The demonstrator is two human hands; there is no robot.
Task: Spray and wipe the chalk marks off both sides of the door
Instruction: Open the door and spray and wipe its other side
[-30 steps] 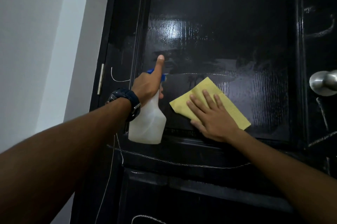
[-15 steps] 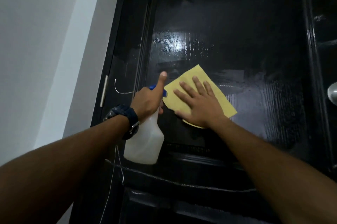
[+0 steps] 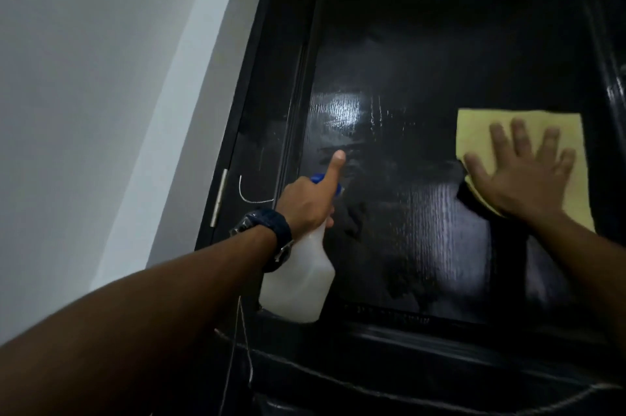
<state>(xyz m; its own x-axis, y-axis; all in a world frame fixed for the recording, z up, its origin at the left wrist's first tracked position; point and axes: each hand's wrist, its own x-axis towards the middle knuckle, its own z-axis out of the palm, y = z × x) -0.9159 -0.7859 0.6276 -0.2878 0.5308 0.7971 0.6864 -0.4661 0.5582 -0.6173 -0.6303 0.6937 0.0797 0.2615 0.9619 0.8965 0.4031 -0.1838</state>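
Right hand (image 3: 518, 175) lay flat with fingers spread, pressing the yellow cloth (image 3: 562, 131) against the door (image 3: 423, 42) at the right side of its wet, glossy panel. Left hand (image 3: 306, 200) gripped the neck of the white spray bottle (image 3: 299, 286), index finger extended straight toward the panel; a dark wristwatch (image 3: 271, 234) sat on that wrist. Chalk marks (image 3: 252, 197) showed on the left stile beside a metal hinge (image 3: 220, 197), and a further chalk line (image 3: 338, 378) ran across the rail below the panel. A grey wall (image 3: 84, 93) adjoined the frame on the left. Compared with half a second earlier, the cloth and right hand had shifted from just beside the bottle to well apart from it, at the right. The left hand held its position.
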